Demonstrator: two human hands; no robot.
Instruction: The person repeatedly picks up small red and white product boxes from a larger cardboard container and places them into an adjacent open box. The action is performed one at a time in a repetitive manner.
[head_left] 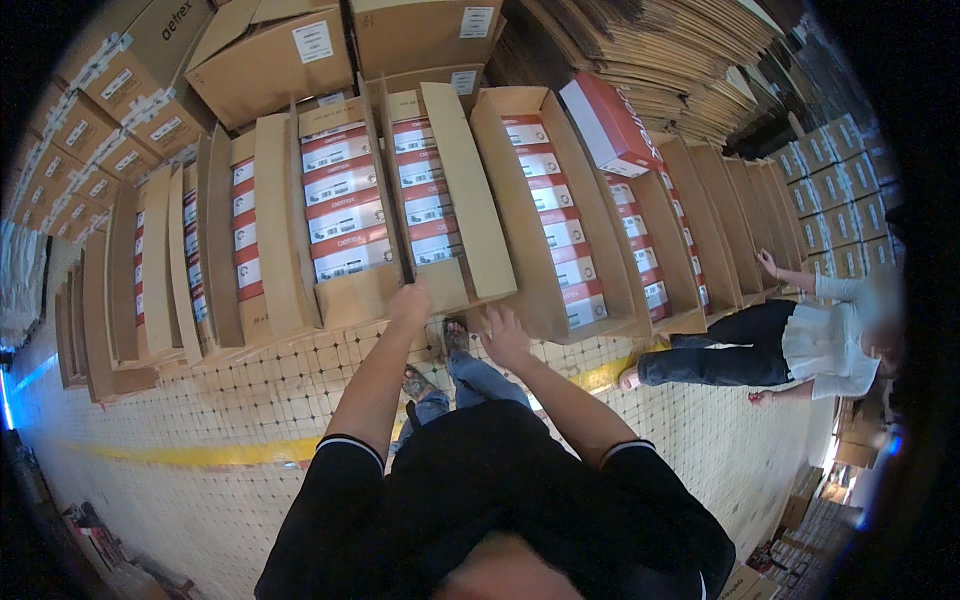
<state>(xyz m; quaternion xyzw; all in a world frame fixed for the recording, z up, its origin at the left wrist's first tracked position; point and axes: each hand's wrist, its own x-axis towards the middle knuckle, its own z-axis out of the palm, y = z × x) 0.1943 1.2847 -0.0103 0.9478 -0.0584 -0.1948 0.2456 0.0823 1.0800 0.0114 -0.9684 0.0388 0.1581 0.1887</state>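
In front of me stands a long open carton [438,288] with a row of red-and-white shoeboxes [430,205] inside. One long cardboard flap [468,190] is folded out along its right side. My left hand [410,302] is closed on the near left corner of this carton, its fingers wrapped over the cardboard edge. Just right of the carton's near end is my right hand [505,338], fingers spread and holding nothing. Whether its fingertips touch the cardboard I cannot tell.
More open cartons [345,290] of shoeboxes line both sides. A loose red-and-white box [612,125] lies across cartons at the right. Closed cartons [275,60] and flattened cardboard [660,60] are stacked behind. A person [800,345] stands at the right. A yellow line [220,453] crosses the tiled floor.
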